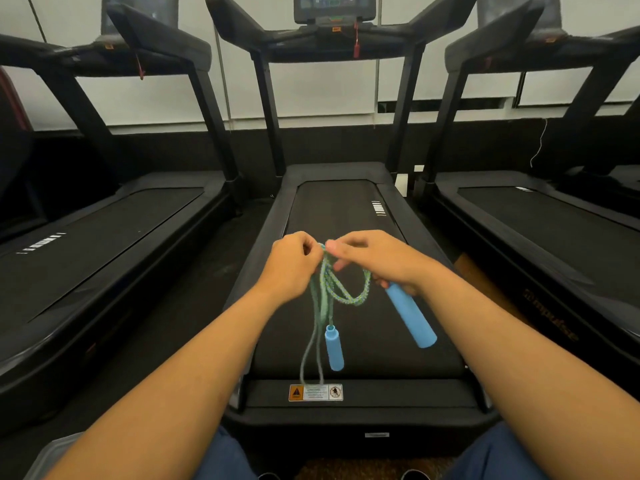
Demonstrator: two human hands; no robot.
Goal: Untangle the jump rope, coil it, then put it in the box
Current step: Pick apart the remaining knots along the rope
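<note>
Braided green rope [341, 289], both hands pinching one knot above the treadmill belt [346, 209].
Left hand [291, 263] and right hand [374, 259] could cinch it by pulling apart; the hanging blue handle [334, 348] may swing and re-tangle.

Left hand [291, 263] and right hand [377, 259] pinching tangled jump rope [332, 282], above treadmill [363, 393]
</note>
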